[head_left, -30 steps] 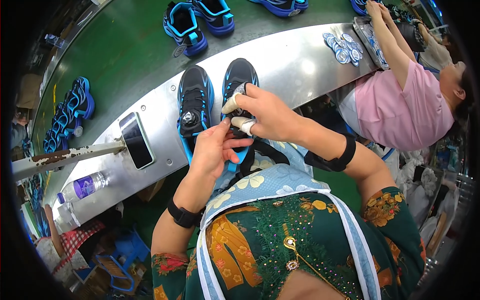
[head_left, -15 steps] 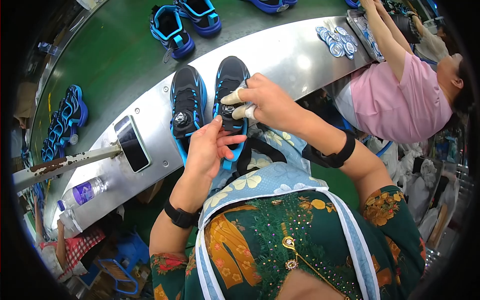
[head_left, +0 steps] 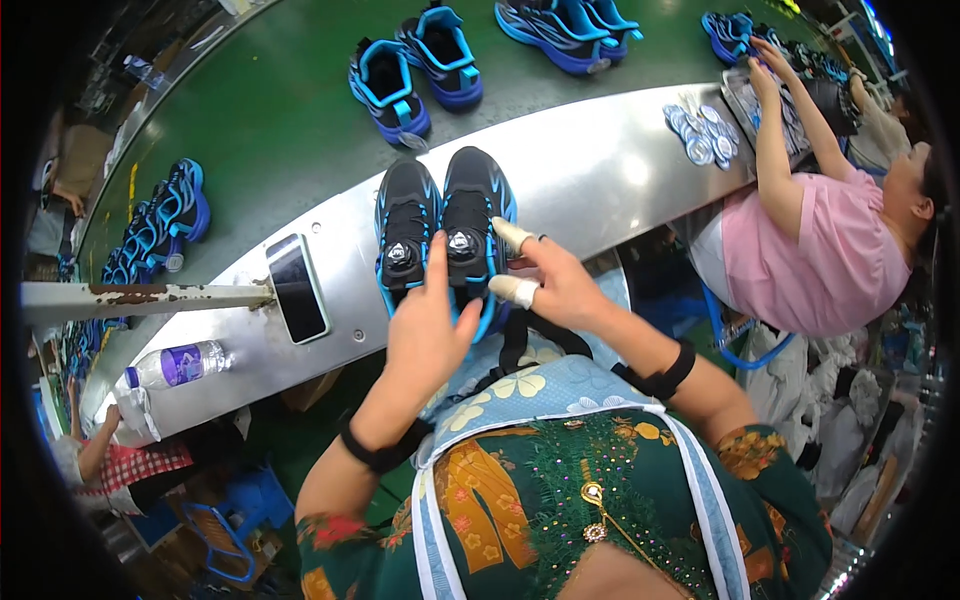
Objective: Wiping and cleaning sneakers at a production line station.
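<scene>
Green conveyor belt (head_left: 270, 110) far, carrying blue sneakers. Steel bench (head_left: 610, 170) nearer. Pair of black-and-blue dial-lace sneakers (head_left: 445, 235) on its near edge, long axes running near-to-far, toes far, heels toward hands. Left hand (head_left: 428, 325) open, fingers reaching between heels. Right hand (head_left: 555, 285) spread, taped fingertips touching right sneaker's side. Both hands equally near. Smartphone (head_left: 297, 288) left. Plastic bottle (head_left: 170, 366) far left.

Blk/blue shoe pair (head_left: 445, 235), upright, side-by-side on steel ledge.

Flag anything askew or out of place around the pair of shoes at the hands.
Nothing stands out. The black-and-blue pair sits side by side, upright, on the metal ledge; the left hand and right hand rest at the heels.
</scene>
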Tool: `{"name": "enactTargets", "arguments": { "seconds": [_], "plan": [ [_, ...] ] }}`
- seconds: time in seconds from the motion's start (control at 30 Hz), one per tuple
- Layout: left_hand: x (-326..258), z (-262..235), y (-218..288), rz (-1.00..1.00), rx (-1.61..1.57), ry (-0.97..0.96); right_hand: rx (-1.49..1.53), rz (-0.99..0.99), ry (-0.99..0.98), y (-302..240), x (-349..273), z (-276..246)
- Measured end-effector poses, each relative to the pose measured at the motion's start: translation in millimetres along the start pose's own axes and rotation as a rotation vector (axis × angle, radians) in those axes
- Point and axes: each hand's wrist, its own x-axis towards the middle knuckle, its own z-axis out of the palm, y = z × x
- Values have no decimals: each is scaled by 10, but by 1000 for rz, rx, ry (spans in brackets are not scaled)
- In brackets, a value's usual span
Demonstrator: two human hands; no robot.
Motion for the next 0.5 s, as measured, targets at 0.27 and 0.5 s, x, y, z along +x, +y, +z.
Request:
{"name": "enactTargets", "arguments": {
  "seconds": [0.27, 0.5],
  "plan": [
    [431, -846, -611, -118, -20, 200, -45, 61, 109, 436, -49, -433],
    [192, -461, -236, 96, 71, -208, 46, 37, -100, 91, 127, -21]
  ]
}}
